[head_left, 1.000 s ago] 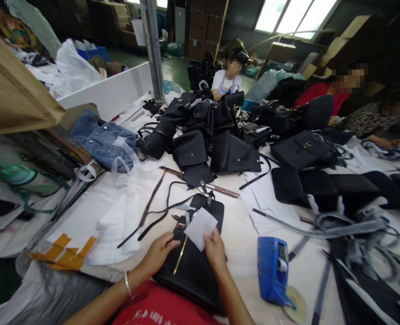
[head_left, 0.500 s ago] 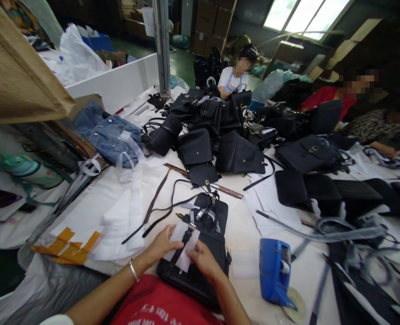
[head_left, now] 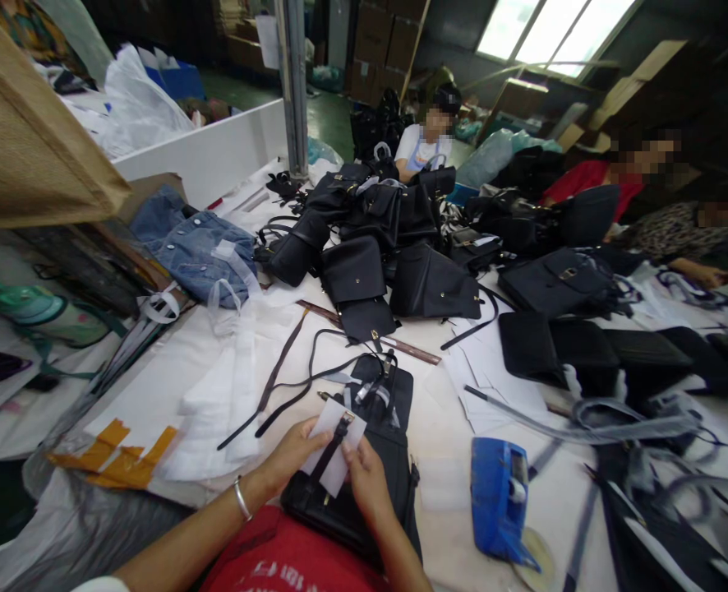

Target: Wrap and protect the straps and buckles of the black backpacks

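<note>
A black bag (head_left: 364, 514) lies in front of me against my red shirt, its flap (head_left: 394, 382) folded away from me. Over its front I hold a white sheet (head_left: 355, 430) that sits behind a black buckled strap (head_left: 329, 460). My left hand (head_left: 296, 450) pinches the sheet's left edge, thumb on top. On the right side my right hand (head_left: 366, 475) grips the same sheet, thumb close to the strap. A gold buckle (head_left: 347, 418) shows at the strap's upper end. Long thin black straps (head_left: 290, 380) trail leftward from the bag.
A blue tape dispenser (head_left: 498, 493) stands to the right. Beyond the bag are piled black bags (head_left: 355, 275); more black pieces (head_left: 586, 349) lie rightward. A denim garment (head_left: 207, 255) and white wrapping sheets (head_left: 216, 411) are at left. A person in white (head_left: 422, 148) sits across the table.
The right hand has shifted slightly, and the white sheet now lies flatter and shows more behind the strap. The left hand still holds its edge. The view has shifted slightly.
</note>
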The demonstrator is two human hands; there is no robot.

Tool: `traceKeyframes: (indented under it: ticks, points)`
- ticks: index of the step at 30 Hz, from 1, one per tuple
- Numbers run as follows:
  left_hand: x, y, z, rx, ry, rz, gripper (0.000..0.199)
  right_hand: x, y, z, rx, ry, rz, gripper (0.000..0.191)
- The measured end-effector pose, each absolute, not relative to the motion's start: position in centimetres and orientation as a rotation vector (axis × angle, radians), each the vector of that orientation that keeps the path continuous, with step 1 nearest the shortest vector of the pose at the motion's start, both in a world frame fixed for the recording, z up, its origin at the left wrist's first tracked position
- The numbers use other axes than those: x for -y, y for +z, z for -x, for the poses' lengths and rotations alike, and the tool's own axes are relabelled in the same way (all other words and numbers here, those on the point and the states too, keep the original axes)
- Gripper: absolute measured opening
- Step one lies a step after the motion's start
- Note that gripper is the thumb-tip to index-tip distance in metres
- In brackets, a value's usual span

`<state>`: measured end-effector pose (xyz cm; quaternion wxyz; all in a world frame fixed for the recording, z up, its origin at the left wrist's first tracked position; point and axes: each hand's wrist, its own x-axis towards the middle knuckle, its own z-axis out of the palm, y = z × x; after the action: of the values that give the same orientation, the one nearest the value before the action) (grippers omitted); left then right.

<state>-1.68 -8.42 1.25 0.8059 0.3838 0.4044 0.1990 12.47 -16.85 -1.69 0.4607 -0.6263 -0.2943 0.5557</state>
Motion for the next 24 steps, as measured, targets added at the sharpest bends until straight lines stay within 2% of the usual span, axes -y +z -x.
traceKeyframes:
  ticks: [7,12,18,24]
  points:
    - [8.8,1.0,1.2,-0.876,0.474,-0.842,0.051,16.9,-0.4,-13.4,0.963,1.287,1.634,0.046]
    - [8.7,0.8,0.6,-0.835,0.473,-0.977,0.047,15.0,1.0,-15.0,0.884,1.195,1.686,0.038]
    - [8.4,0.9,0.3,-0.747,0.455,-1.140,0.047,13.9,0.4,-15.1,0.579,1.375,1.502,0.031]
    - [8.0,2.0,0.5,-0.819,0.440,-1.455,0.041,13.2,-0.1,-16.0,0.173,1.732,1.212,0.036]
